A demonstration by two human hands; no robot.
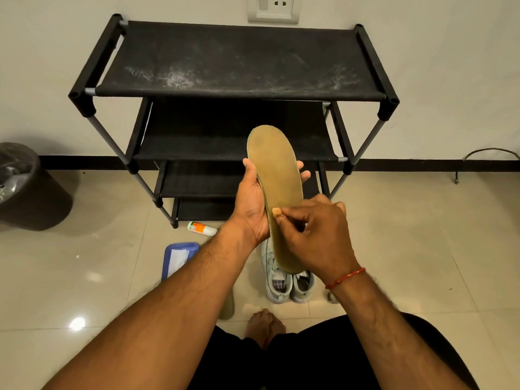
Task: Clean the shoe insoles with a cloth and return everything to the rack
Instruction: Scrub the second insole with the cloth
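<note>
A tan shoe insole (pixel 277 175) is held upright in front of the black shoe rack (pixel 233 63). My left hand (pixel 251 204) grips it from behind, fingers wrapped round its far edge. My right hand (pixel 315 229) pinches the insole's lower part near the heel, thumb on its face. A pair of pale grey sneakers (pixel 281 282) stands on the floor below my hands. A blue tray with a white cloth (pixel 177 257) lies to their left. Another insole (pixel 226 305) is partly hidden under my left forearm.
A small white and orange bottle (pixel 201 228) lies by the rack's front foot. A dark bin (pixel 28 190) stands at the left wall. A cable (pixel 484 156) runs along the right skirting. The rack's shelves hold nothing and the top one is dusty.
</note>
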